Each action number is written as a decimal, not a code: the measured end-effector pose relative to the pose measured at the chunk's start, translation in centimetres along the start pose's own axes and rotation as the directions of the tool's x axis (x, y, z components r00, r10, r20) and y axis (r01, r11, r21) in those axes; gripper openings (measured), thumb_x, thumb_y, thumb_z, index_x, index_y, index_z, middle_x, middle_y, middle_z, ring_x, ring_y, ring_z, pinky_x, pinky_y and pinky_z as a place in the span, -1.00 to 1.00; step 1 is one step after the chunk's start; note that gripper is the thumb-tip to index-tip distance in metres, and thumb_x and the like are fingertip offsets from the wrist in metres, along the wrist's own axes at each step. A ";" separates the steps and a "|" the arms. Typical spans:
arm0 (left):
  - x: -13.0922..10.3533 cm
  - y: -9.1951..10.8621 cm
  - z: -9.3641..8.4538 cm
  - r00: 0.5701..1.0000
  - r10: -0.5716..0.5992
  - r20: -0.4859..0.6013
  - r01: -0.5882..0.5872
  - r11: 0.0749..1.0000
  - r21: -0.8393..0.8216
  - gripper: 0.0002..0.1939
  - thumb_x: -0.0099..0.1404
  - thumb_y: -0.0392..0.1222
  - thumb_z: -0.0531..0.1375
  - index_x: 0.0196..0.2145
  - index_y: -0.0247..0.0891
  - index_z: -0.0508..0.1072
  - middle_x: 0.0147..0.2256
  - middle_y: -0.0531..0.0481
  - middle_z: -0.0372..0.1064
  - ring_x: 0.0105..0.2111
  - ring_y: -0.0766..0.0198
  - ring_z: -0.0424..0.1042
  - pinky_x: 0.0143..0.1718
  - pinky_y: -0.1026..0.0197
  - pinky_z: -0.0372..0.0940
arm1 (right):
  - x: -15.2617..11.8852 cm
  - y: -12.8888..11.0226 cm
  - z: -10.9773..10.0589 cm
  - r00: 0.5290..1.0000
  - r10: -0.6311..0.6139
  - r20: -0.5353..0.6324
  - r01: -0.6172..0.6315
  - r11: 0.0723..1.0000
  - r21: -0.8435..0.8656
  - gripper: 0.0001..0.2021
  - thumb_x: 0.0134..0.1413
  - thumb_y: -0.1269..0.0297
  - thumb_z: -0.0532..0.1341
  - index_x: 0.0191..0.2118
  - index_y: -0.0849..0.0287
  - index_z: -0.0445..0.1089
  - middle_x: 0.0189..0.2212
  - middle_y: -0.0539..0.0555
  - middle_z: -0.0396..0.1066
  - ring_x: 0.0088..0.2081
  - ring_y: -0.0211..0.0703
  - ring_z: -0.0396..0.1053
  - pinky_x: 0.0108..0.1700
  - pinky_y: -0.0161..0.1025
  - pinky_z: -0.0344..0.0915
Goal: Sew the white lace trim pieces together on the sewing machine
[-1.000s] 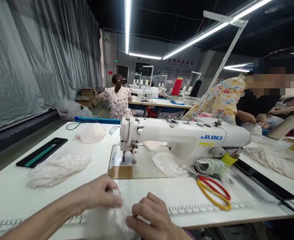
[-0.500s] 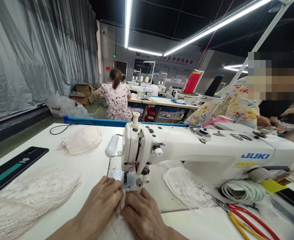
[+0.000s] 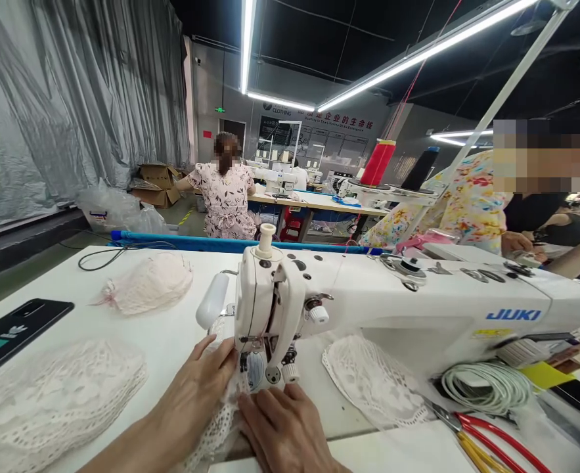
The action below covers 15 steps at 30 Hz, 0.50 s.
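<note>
A strip of white scalloped lace point(image 3: 219, 424) runs under the presser foot point(image 3: 243, 361) of a white sewing machine point(image 3: 393, 295). Left of the needle, my left hand point(image 3: 201, 378) grips the lace, fingers reaching forward over it close to the foot. My right hand point(image 3: 287, 424) lies just in front of the needle plate, its bent fingers closed on the lace's right edge. The fingertips of both hands are partly hidden.
Stacked lace pieces point(image 3: 63, 394), a pale lace cup point(image 3: 149, 282) and a phone point(image 3: 18, 335) lie left. On the right are another lace piece point(image 3: 368, 381), coiled cord point(image 3: 487, 387) and red-and-yellow-handled cutters point(image 3: 496, 440). Co-workers point(image 3: 225, 197) sit beyond.
My left hand has shifted forward and left beside the needle, its fingers more spread. More lace shows between my hands. My right hand stays near the plate. The view has shifted slightly.
</note>
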<state>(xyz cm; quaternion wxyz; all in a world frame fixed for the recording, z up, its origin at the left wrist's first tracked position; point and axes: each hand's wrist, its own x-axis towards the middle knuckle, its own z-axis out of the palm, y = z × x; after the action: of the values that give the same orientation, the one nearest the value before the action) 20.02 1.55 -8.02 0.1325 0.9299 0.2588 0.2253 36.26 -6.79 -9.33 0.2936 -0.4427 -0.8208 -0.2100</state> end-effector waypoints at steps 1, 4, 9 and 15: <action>0.5 -0.2 0.0 1.000 -0.004 -0.002 0.004 1.000 0.003 -0.79 0.09 -0.43 0.10 -0.36 -0.16 0.41 -0.24 0.00 0.43 -0.16 0.12 0.37 0.18 0.04 -0.17 | 0.0 0.2 0.1 1.000 0.014 0.014 -0.014 1.000 -0.003 -0.78 0.26 0.37 -0.03 -0.23 0.28 0.35 -0.58 0.00 0.29 -0.60 -0.23 0.19 -0.52 -0.21 -0.09; 1.8 -0.5 -0.2 1.000 0.002 0.003 -0.002 1.000 -0.016 -0.74 0.04 -0.50 0.03 -0.58 -0.15 0.32 -0.54 0.10 0.36 -0.33 0.16 0.39 0.14 0.07 -0.15 | 0.0 0.7 0.4 0.995 0.057 0.080 -0.057 0.998 -0.004 -0.76 0.27 0.33 -0.04 -0.13 0.29 0.32 -0.55 0.02 0.32 -0.59 -0.20 0.24 -0.54 -0.22 -0.09; 2.9 -0.3 -1.0 1.000 0.030 -0.006 -0.030 0.998 -0.059 -0.72 -0.01 -0.51 0.01 -0.62 -0.14 0.32 -0.59 0.11 0.39 -0.39 0.14 0.39 0.02 0.13 0.01 | -0.4 1.0 0.7 0.988 0.079 0.136 -0.076 0.997 -0.026 -0.75 0.23 0.32 0.02 -0.06 0.30 0.30 -0.53 0.04 0.35 -0.57 -0.18 0.28 -0.56 -0.22 -0.10; 3.0 0.0 -0.6 0.995 0.039 -0.097 -0.045 0.997 -0.064 -0.68 0.04 -0.50 -0.05 -0.70 -0.15 0.23 -0.71 0.14 0.24 -0.49 0.20 0.31 -0.04 0.14 0.09 | -0.5 1.0 0.8 0.989 0.069 0.127 -0.066 0.997 -0.030 -0.75 0.22 0.32 0.03 -0.07 0.32 0.30 -0.56 0.04 0.34 -0.58 -0.17 0.28 -0.56 -0.22 -0.09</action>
<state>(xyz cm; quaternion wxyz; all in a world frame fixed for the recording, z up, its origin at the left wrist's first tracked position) 22.00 3.26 -6.42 0.1457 0.9184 0.2377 0.2808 37.09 -6.10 -10.17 0.2416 -0.4866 -0.8197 -0.1814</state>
